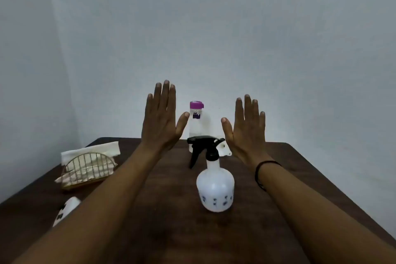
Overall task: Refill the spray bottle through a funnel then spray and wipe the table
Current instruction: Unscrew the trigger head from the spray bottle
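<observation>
A white spray bottle [215,188] with a black trigger head stands upright in the middle of the dark wooden table [171,210]. Behind it stands a clear water bottle [196,122] with a purple cap. A white funnel [225,149] lies on the table just behind the spray head, partly hidden. My left hand [160,118] and my right hand [246,128] are raised above the table, palms forward, fingers spread, one on each side of the bottles. Neither hand touches anything.
A wire napkin holder [87,169] with white cloths or tissues sits at the table's left side. A white object with dark marks [66,210] lies near the left edge, partly hidden by my left forearm. A grey wall stands close behind the table.
</observation>
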{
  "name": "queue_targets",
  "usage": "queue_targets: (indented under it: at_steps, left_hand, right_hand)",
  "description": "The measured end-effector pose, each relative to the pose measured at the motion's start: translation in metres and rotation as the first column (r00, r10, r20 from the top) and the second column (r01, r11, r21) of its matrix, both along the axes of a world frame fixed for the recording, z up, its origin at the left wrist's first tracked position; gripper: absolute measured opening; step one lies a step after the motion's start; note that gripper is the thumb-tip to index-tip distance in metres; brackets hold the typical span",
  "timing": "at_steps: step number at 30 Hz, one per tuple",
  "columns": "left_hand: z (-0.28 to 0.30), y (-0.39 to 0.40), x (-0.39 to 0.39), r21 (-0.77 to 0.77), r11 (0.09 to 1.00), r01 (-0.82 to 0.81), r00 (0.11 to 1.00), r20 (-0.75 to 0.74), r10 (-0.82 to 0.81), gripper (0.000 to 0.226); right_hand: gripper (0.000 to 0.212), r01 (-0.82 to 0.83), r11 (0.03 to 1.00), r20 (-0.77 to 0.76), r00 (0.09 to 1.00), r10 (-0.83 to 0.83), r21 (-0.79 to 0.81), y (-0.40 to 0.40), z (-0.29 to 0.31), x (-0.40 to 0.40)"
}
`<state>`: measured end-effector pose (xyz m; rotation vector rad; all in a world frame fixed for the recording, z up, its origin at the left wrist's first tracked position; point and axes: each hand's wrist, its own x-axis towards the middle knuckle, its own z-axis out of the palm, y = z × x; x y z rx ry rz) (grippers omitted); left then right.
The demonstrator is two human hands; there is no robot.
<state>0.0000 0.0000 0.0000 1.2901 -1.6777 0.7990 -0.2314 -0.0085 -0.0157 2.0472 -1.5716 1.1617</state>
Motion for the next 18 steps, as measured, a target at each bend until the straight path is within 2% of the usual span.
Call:
queue_targets:
  at_steps: [4, 6, 8, 12, 16, 18]
  left_hand:
    - [-0.015, 0.038, -0.012, 0.075, 0.996, 0.053, 0.996, -0.07, -0.048, 0.073]
    - [-0.023, 0.047, -0.021, 0.123, 0.985, 0.123, 0.982, -0.161, -0.103, 0.071]
    - [-0.028, 0.052, -0.029, 0.168, 0.971, 0.171, 0.963, -0.239, -0.129, 0.073]
    - [-0.045, 0.055, -0.05, 0.192, 0.958, 0.213, 0.944, -0.293, -0.151, 0.073]
    - [-0.053, 0.056, -0.07, 0.212, 0.925, 0.314, 0.832, -0.532, -0.16, 0.069]
    - [-0.056, 0.056, -0.077, 0.2, 0.924, 0.325, 0.797, -0.584, -0.154, 0.067]
  right_hand:
    - [0.065, -0.06, 0.997, 0.131, 0.99, 0.055, 0.04, 0.03, 0.007, -0.014]
    - [0.062, -0.092, 0.994, 0.186, 0.979, 0.079, 0.064, 0.036, 0.007, -0.018]
    - [0.059, -0.166, 0.981, 0.241, 0.961, 0.138, 0.1, 0.043, 0.004, -0.019]
    - [0.052, -0.284, 0.948, 0.358, 0.908, 0.219, 0.14, 0.057, -0.014, -0.013]
    - [0.06, -0.311, 0.936, 0.524, 0.832, 0.184, 0.165, 0.056, -0.032, 0.002]
    - [0.054, -0.345, 0.925, 0.572, 0.796, 0.197, 0.162, 0.056, -0.042, 0.012]
